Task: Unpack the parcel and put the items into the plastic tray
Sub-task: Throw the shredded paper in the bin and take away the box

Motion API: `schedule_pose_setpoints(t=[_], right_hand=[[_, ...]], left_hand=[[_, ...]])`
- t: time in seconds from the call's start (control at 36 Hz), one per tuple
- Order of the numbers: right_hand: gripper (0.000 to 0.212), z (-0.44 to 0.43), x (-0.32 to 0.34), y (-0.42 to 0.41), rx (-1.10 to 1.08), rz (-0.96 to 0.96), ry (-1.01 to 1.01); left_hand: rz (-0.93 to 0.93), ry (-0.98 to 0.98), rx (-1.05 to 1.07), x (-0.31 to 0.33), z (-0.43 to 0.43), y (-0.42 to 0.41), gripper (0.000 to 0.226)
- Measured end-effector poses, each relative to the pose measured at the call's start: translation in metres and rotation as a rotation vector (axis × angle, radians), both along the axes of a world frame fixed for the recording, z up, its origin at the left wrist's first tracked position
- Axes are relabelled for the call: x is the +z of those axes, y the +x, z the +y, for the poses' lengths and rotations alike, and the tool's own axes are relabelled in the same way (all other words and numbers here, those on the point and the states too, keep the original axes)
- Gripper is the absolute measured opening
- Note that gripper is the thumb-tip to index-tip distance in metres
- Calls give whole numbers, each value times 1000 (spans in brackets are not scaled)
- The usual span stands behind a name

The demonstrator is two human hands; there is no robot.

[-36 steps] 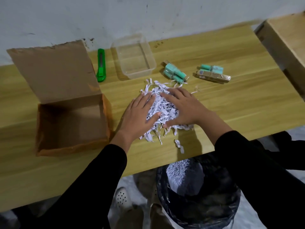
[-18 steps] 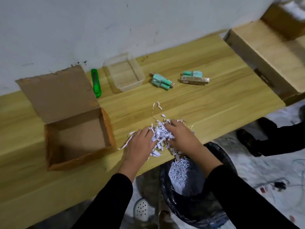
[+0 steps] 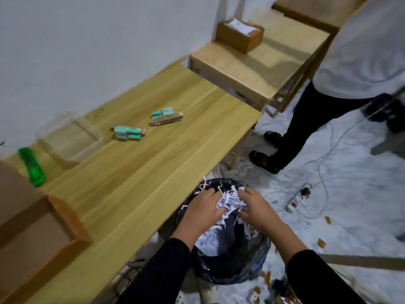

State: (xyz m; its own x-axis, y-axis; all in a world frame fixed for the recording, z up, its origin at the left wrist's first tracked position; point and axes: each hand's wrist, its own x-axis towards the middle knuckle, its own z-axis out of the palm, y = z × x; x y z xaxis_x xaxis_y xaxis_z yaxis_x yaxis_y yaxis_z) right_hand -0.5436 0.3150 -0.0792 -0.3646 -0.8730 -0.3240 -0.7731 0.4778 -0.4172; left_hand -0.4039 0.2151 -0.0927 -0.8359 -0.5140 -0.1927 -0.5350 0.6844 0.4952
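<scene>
The brown cardboard parcel box (image 3: 32, 249) is cut off at the left edge and blurred, so I cannot see its inside; the clear plastic tray (image 3: 70, 139) at the far left by the wall is faint against the light wooden table (image 3: 153, 172); the fingertips of both hands are buried in the wad of shredded white paper (image 3: 230, 202). Half a second ago that wad was being gathered on the table's near edge; now my view has swung right, and the left hand (image 3: 201, 212) and right hand (image 3: 257, 212) clutch it between them, fingers curled in, above the black bag-lined bin (image 3: 232, 260), which already holds shreds. The pair of teal packets (image 3: 128, 133) lies just right of the tray; the teal and tan packets (image 3: 165, 116) lie further right; both are on the table, well apart from the hands. A green utility knife (image 3: 31, 167) lies left of the tray; a standing person in a white top (image 3: 328, 106) fills the far right; a white power strip (image 3: 295, 200) lies on the floor beyond the bin.
</scene>
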Motion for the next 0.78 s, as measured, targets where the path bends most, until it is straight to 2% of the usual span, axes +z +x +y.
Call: schedule_pose_setpoints(t=[0.14,0.31,0.61,0.78], right_hand=[[38,12,1,-16,-127,-48,25],[73,14,1,-20,-161,-115,108],[75,2,2,-19,-112,-161,146],[71,0,3,-19,-45,-105,162]], left_hand=[[-81,1,-6,0,10,-28,42],[-155,79,-27,-3,11,-32,42],[-216,220,-21,-2,-2,-20,44],[-237,251,-31,-2,-1,-17,45]])
